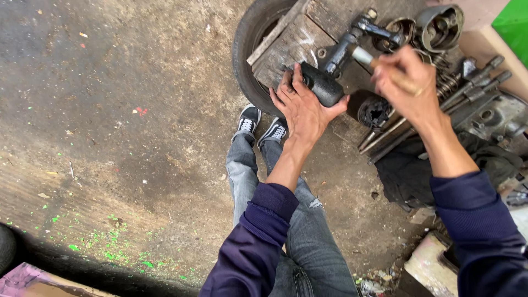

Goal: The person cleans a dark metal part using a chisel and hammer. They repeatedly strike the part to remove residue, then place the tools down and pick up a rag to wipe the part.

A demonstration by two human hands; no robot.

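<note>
My left hand (301,107) grips a black cylindrical metal part (323,84) and holds it against a worn wooden board (291,47) that lies on a tyre (247,49). A metal shaft (342,48) sticks up from the black part toward a forked end. My right hand (410,88) is closed round the wooden handle of a hammer (385,70), whose metal head end (361,55) meets the shaft. My legs in grey jeans and black-and-white shoes (261,125) are stretched out below.
Long metal rods (440,104), springs, round metal housings (440,25) and an engine casing (495,118) lie to the right. A dark cloth (407,170) lies under my right arm. A green box (514,25) stands at the top right. Stained concrete floor (110,137) spreads to the left.
</note>
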